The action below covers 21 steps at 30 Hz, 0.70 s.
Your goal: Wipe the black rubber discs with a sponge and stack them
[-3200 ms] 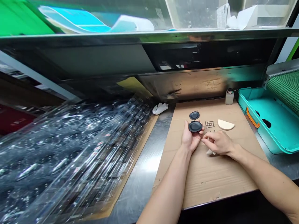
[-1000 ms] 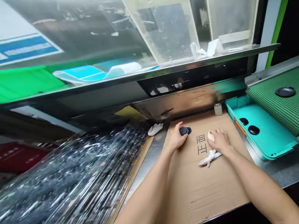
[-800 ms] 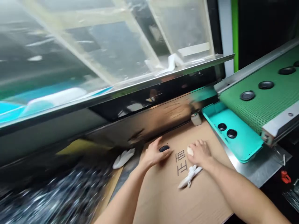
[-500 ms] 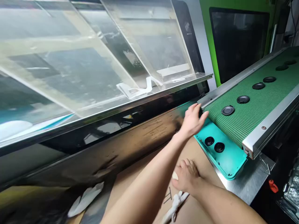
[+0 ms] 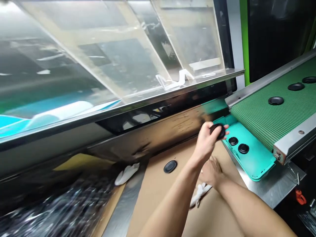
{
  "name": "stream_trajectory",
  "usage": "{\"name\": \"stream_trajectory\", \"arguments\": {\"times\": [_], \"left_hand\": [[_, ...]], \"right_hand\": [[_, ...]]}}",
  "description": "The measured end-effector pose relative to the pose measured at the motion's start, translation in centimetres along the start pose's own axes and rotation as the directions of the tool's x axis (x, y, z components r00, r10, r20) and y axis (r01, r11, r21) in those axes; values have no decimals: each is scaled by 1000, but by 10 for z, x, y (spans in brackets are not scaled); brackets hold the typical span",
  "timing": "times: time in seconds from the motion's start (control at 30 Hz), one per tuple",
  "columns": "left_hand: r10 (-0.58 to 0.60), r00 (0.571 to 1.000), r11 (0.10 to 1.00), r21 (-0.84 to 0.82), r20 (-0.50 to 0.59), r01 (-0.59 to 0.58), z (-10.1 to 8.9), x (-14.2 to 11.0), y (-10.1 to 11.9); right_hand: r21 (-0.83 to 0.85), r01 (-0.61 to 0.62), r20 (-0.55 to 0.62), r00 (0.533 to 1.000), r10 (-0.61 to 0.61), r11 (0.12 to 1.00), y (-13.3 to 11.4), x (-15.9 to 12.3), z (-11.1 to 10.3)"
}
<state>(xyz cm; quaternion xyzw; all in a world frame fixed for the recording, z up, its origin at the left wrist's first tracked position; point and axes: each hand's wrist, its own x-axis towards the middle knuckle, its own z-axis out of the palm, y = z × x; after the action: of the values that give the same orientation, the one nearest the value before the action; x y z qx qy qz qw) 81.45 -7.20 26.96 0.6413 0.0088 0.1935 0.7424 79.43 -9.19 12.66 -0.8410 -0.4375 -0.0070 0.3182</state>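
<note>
My left hand (image 5: pixel 208 135) is closed on a black round lid (image 5: pixel 218 131), thumb across its face, over the cardboard near the turquoise tray (image 5: pixel 258 164). My right hand (image 5: pixel 211 171) lies low on the cardboard (image 5: pixel 158 197), just behind my left wrist. Its fingers are curled and partly hidden, with a small pale bit showing by them; what it holds cannot be made out. A second black lid (image 5: pixel 170 166) lies flat on the cardboard, left of my left forearm. Two smaller black round parts (image 5: pixel 243 148) sit in the tray.
A green conveyor belt (image 5: pixel 261 121) carries several black lids (image 5: pixel 276 100) at the right. White gloves (image 5: pixel 201 194) lie by my right wrist, another white glove (image 5: pixel 127 173) farther left. A clear-panelled machine door (image 5: pixel 148 62) stands behind. Blurred shiny dark pieces (image 5: pixel 61 204) fill the lower left.
My left hand has drawn back from the belt's end and now shows a black lid in its grip. The nearest lid on the belt is gone. The view has swung left.
</note>
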Motion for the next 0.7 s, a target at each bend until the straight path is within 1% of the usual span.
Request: {"name": "stream_trajectory", "arguments": {"times": [0.03, 0.07, 0.13, 0.17, 0.2, 0.23, 0.27, 0.33, 0.4, 0.47, 0.53, 0.6, 0.67, 0.7], "left_hand": [[-38, 993, 999, -44, -114, 33, -29, -21, -6], [-84, 969, 993, -97, -231, 63, -58, -42, -14], [-232, 901, 960, -237, -365, 151, -111, -81, -32], [-306, 867, 928, -325, -393, 180, -132, -97, -41], [-366, 843, 890, -412, -394, 194, -149, -111, -49], [-404, 828, 852, -489, -388, 187, -161, -121, -56], [-423, 823, 818, -550, -380, 167, -169, -128, -62], [-421, 821, 775, -623, -386, 105, -175, -132, -70], [-415, 821, 745, -665, -393, 58, -172, -130, -76], [-411, 835, 712, -701, -365, 45, -165, -126, -80], [-418, 849, 675, -736, -322, 53, -160, -125, -82], [-438, 851, 638, -767, -289, 68, -158, -126, -83], [-451, 854, 606, -791, -258, 81, -160, -128, -82], [-451, 856, 600, -796, -252, 81, -161, -129, -82]], "right_hand": [[-31, -17, -6, 1000, 17, 999, 1, 0, 2], [-62, -24, -9, 1000, 24, 998, 1, 0, 2], [-100, 10, -1, 1000, -11, 995, 2, 0, 2], [-107, 34, 2, 999, -34, 994, 3, 0, 2], [-107, 48, -3, 999, -49, 993, 3, 1, 1], [-96, 59, -14, 998, -60, 994, 2, 1, 2], [-69, 62, -37, 997, -65, 996, 1, 2, 3], [32, 77, -113, 991, -73, 996, -6, 4, 7], [152, 115, -199, 976, -84, 982, -19, 4, 15], [219, 134, -245, 966, -78, 967, -35, 0, 24], [212, 124, -230, 970, -74, 969, -51, -8, 33], [155, 140, -181, 977, -111, 978, -63, -16, 37], [88, 188, -131, 976, -176, 978, -69, -19, 37], [52, 193, -119, 975, -186, 980, -69, -19, 36]]}}
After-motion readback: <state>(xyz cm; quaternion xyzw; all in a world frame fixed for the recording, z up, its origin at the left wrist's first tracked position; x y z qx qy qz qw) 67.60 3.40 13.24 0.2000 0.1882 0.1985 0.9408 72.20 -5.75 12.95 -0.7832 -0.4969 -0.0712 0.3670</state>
